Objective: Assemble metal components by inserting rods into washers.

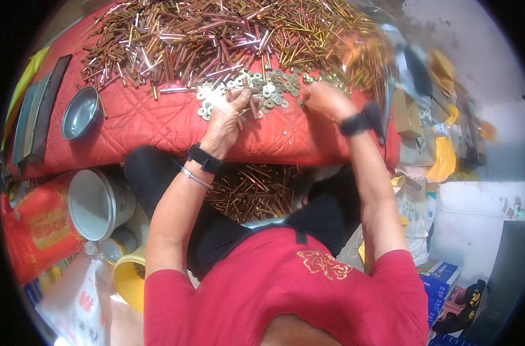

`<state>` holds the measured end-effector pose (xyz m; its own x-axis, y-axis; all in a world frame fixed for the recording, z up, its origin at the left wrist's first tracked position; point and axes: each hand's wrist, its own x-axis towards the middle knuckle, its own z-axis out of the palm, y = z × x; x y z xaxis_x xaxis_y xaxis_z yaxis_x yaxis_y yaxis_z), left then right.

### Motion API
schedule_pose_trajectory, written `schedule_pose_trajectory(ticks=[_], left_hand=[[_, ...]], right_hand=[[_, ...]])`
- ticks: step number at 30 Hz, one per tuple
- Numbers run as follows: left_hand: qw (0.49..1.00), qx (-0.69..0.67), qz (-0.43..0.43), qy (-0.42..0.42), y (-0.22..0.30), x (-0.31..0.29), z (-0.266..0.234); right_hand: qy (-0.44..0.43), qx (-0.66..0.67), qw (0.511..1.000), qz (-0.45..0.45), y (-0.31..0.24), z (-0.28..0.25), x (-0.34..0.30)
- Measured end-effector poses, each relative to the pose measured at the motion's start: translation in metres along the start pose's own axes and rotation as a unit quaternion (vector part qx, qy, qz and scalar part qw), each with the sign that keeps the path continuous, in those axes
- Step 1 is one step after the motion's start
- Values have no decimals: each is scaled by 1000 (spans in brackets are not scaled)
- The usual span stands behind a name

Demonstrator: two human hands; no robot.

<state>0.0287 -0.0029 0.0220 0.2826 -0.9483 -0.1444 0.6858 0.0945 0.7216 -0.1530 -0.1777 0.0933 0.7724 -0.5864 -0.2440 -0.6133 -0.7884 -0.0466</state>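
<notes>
My left hand (223, 121) is closed round a few short copper-coloured metal rods (254, 107), whose ends stick out past the thumb and fingers. It is just above the near edge of a spread of flat metal washers (278, 83). To its right, my right hand (327, 99) reaches down to the washers with its fingertips pinched together. Whatever lies between those fingertips is too small or hidden to make out. Behind both hands a large heap of metal rods (210, 40) covers the far part of the red quilted cover (159, 124).
A grey metal bowl (81, 113) rests at the cover's left. Below left stand a white bucket (89, 205) and a yellow bucket (127, 282). More rods (254, 193) lie between my legs. Boxes, bags and a yellow glove-like item (443, 155) crowd the right side.
</notes>
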Motion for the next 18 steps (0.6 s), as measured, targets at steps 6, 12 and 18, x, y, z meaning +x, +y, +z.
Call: schedule_pose_trajectory(ticks=[6, 12, 18], left_hand=[[998, -58, -11, -4, 2, 0, 3], [995, -99, 16, -21, -2, 1, 3], [993, -93, 55, 39, -4, 3, 2]], right_hand=[[-35, -50, 996, -60, -1, -11, 15], [134, 202, 969, -44, 0, 24, -24], [200, 482, 853, -15, -71, 25, -54]])
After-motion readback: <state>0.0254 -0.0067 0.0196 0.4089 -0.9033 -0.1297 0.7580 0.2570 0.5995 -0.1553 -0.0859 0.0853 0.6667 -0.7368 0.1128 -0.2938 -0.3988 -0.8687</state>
